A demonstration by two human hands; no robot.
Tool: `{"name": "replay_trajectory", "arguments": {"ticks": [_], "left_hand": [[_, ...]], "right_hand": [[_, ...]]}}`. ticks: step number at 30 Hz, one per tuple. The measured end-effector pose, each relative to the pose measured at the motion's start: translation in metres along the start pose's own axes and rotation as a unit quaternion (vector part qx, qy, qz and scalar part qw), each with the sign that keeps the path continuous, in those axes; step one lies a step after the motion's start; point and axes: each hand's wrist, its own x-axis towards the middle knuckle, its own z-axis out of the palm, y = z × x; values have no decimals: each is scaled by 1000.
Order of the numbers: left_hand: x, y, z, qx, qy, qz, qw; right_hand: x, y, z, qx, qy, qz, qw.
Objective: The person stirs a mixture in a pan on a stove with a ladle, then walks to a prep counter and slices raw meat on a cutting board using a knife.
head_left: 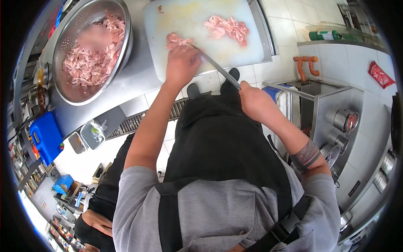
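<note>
My right hand [256, 103] is closed around the handle of a long knife [218, 67]. Its blade slants up and left across the board's near edge, with the tip beside my left hand [182, 63]. Those left fingers are curled down on a small piece of raw meat [178, 40], partly covering it. The white cutting board [189, 19] lies under both the meat and the blade. Farther right on it rests a loose pile of sliced raw meat [227, 29]. A large steel colander [126, 50], heaped with cut raw meat [92, 63], stands to the left.
The steel counter [140, 63] carries the board and colander. A blue plastic container [45, 137] and grey bins [93, 135] are at lower left. On the right are orange pipes [305, 65] and a steel unit [325, 109]. Another person's arm [97, 221] shows at lower left.
</note>
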Motion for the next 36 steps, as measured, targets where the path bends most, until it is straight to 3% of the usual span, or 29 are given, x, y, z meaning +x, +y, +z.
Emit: {"name": "replay_trajectory", "arguments": {"ticks": [4, 10, 14, 19, 21, 22, 24, 25, 29, 31, 36], "left_hand": [[3, 0, 4, -8, -24, -23, 999], [7, 1, 5, -32, -25, 1, 999], [8, 2, -2, -21, -32, -4, 999], [6, 1, -16, -54, -35, -38, 997], [6, -10, -19, -83, 3, -191, 978], [9, -17, -20, -82, 3, -189, 979], [22, -31, -22, 36, 101, -121, 987], [23, -35, -24, 119, 65, -100, 986], [36, -44, -27, 142, -39, -85, 985], [50, -46, -33, 113, -173, -160, 965], [65, -29, -53, -57, -194, -241, 949]], "right_hand": [[17, -10, 10, 12, 8, -3, 1000], [115, -26, 31, 3, 111, -108, 988], [110, -33, 23, 23, 118, -117, 986], [40, 19, 4, -30, 27, 5, 999], [38, 32, -2, -32, 60, 32, 997], [41, 34, -3, -30, 61, 32, 997], [49, 34, -8, -15, 132, 44, 990], [47, 30, -6, -12, 133, 41, 990], [43, 21, 10, 77, 85, 16, 993], [50, 35, 13, 96, 111, -5, 989], [54, 48, -24, 109, 185, 40, 976]]}}
